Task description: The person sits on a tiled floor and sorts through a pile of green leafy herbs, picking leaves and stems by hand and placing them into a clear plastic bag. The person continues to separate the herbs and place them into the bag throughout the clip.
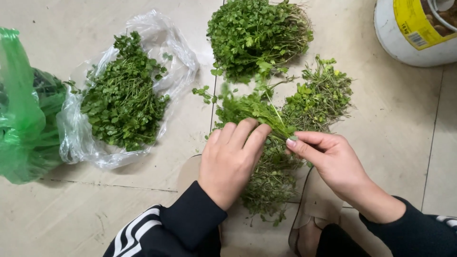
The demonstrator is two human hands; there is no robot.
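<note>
Green sprigs are what we have in both hands, low over the tiled floor point(395, 123) near its closest edge. Our left hand point(231, 159) is curled shut around a small bunch of herbs point(252, 108), fingers wrapped over the stems. Our right hand point(328, 157) meets it from the other side, thumb and forefinger pinched together on the stem end just beside the left fingertips. The bunch's long axis runs from that pinch up and to the left, away from us, leafy tips pointing toward the far side. The two hands are almost touching, the left holding the bulk, the right at the very end of the stems. Under our hands lies a loose heap of trimmings point(271, 183), beside a pale slipper point(316, 204). Farther out sit a smaller pile point(321, 95) and a big leafy mound point(254, 35). Left of those, more herbs rest on a clear plastic bag point(176, 52), with a green bag point(21, 119) at the left edge and a white bucket point(404, 47) in the far right corner.
</note>
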